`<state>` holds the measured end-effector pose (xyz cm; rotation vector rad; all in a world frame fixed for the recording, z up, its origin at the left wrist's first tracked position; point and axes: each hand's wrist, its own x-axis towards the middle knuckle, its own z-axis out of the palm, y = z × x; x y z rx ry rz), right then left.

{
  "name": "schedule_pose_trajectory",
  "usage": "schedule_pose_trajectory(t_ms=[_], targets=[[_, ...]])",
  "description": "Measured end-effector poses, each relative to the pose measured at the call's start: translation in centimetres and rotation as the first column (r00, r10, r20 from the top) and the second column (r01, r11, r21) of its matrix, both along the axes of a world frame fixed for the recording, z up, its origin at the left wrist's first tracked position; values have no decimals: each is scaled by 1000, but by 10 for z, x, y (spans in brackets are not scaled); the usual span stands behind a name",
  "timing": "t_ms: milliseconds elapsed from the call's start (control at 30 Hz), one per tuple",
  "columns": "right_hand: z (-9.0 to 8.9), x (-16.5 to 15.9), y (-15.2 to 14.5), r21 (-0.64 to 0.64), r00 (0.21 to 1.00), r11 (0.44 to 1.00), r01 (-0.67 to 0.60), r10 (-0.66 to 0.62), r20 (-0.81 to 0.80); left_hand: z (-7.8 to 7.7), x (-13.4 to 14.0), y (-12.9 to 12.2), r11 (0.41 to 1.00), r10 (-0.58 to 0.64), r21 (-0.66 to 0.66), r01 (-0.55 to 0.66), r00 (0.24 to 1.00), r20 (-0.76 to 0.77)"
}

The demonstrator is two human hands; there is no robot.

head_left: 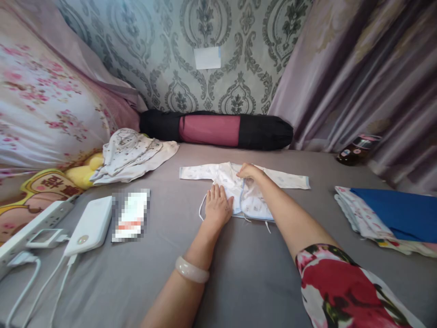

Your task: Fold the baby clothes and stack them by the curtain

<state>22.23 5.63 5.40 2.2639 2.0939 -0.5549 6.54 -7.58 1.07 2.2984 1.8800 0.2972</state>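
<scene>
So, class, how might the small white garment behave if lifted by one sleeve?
The garment would probably flop, as its thin-looking cloth lies flat. It is likely light, its sleeves being narrow. Its loose, trailing ties may dangle.

You have thin, matt, lightly creased cloth in the small white top (256, 207), laid on a surface (164, 282) of smooth, matt grey fabric. Your bangle (191, 269) looks smooth and glossy, like polished stone. Toward the surface's left edge, your power bank (90, 225) and power strip (32, 233) are smooth white plastic; at its right edge, the folded stack (399, 214) is matt cloth; along its far edge, the long roll (208, 130) is matt fabric.
</scene>
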Motion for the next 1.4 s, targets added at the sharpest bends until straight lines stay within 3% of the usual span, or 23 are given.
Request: schedule_pose_trajectory(t_ms=[133, 333, 467, 700, 800, 900, 1133, 1267, 1400], targets=[[2, 1, 2, -3, 999, 1000, -28, 29, 22, 2, 1, -2, 999, -24, -44, 23, 1000, -17], [-6, -3, -12, 174, 996, 984, -28, 13, 88, 6, -2, -1, 990, -73, -126, 70, 997, -26], [-11, 7, -16, 188, 998, 981, -53, 47, 40, 7, -4, 0, 988, -74, -136, 74, 997, 1], [-10, 47, -11, 187, 986, 974, -131, 148, -80, 18, 6, 3, 996, 15, 84, -36, 969, 246], [-15, 54, -15, 197, 964, 950, -244, 259, -55, 20, 14, 0, 995, -17, 94, -14, 947, 321], [-21, 55, -18, 202, 959, 938, -282, 284, 19, 20, 18, -2, 998, -53, 54, 37, 941, 335], [-16, 49, -24, 189, 973, 956, -226, 214, 82, 16, 19, 3, 1000, 1, -9, 2, 933, 360], [-12, 37, -34, 302, 999, 952, -52, 45, 30, 17, 19, 3, 1000, 0, -4, 1, 944, 330], [-22, 19, -45, 428, 996, 899, 93, -84, -41, 16, 17, 0, 1000, -6, -22, 12, 966, 260]])
